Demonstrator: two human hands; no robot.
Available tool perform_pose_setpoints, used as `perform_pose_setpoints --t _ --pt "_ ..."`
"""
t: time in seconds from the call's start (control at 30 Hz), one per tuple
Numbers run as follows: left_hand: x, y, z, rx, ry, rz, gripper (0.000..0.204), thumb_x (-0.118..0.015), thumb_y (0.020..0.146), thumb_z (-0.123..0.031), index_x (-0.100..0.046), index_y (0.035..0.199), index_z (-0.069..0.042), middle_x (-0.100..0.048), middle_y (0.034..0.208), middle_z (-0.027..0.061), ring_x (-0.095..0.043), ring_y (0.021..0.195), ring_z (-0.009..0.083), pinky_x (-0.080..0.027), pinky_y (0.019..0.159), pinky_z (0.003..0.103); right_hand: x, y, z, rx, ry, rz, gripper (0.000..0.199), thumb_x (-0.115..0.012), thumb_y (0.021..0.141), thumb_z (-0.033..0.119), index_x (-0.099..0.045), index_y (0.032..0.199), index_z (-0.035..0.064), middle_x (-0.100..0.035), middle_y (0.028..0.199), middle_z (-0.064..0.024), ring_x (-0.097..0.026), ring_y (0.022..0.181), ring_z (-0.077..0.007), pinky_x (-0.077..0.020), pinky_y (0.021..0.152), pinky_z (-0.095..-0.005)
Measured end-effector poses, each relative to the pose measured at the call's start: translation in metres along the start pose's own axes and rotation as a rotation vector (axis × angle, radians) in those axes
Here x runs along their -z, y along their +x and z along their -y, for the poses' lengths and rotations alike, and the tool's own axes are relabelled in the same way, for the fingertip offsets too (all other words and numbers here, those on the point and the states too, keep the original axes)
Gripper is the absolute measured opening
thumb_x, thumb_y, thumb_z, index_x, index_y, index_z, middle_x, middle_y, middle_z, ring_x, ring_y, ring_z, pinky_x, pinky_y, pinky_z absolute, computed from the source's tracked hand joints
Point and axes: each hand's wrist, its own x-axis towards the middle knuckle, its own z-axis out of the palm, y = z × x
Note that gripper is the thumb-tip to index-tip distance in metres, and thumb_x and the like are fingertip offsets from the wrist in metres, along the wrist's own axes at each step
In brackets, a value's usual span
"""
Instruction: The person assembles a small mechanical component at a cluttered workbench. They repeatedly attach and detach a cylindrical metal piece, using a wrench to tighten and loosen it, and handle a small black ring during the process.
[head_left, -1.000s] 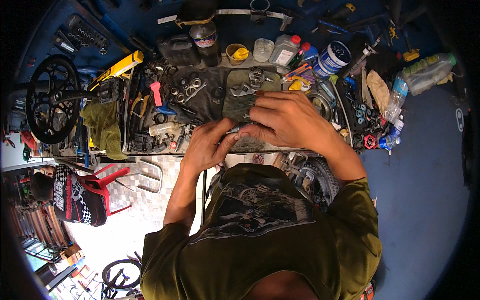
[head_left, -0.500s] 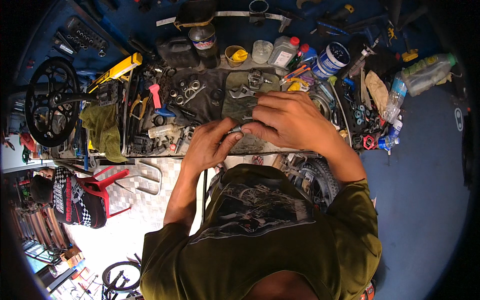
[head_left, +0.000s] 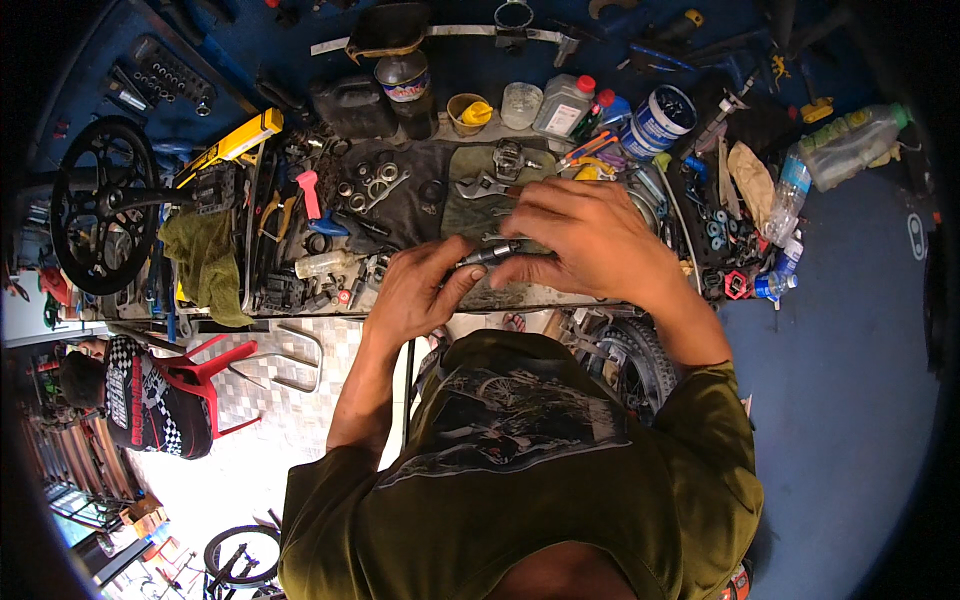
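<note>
gripping one small dark metal cylinder point(head_left: 487, 256) between them, left hand point(head_left: 415, 292) and right hand point(head_left: 590, 240) fingers closed on it above the cluttered surface point(head_left: 400, 195).

- Right hand point(head_left: 590, 240) is covering most of the small dark metal part point(head_left: 487, 256); only its left end is showing.
- Cloth point(head_left: 470, 195) beyond the knuckles is lying partly hidden.
- Small fittings point(head_left: 370, 185) beyond the left hand point(head_left: 420, 290) are appearing too small to identify.

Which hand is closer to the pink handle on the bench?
Left. The left hand is just to the right of and below the pink handle, a few tools away. The right hand is farther right, beyond the left hand.
</note>
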Motion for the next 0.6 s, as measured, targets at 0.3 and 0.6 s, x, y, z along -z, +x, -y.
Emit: perform_pose_setpoints --t 0.3,0.6 --pt "0.0016 -0.0006 -0.0067 -0.018 0.013 0.000 0.025 -0.066 0.093 -0.028 -0.058 0.096 -0.005 -0.058 0.073 0.0156 -0.060 0.069 0.0404 -0.043 0.058 0.045 0.0040 -0.0075 -0.0031 0.115 0.032 -0.065 0.022 -0.075 0.083 0.020 -0.068 0.102 0.0109 -0.065 0.104 -0.0056 -0.067 0.095 -0.0253 -0.0558 0.073 -0.0366" --pt "-0.0013 -0.0047 -0.0070 -0.008 -0.041 -0.001 0.024 -0.066 0.093 -0.027 -0.058 0.096 -0.005 -0.057 0.073 0.0163 -0.059 0.069 0.0406 -0.042 0.058 0.045 0.0054 -0.0057 0.0029 0.079 0.039 -0.074 0.023 -0.078 0.080 0.023 -0.066 0.092 0.0075 -0.063 0.097 -0.0053 -0.066 0.086 -0.0252 -0.0542 0.068 -0.0368"
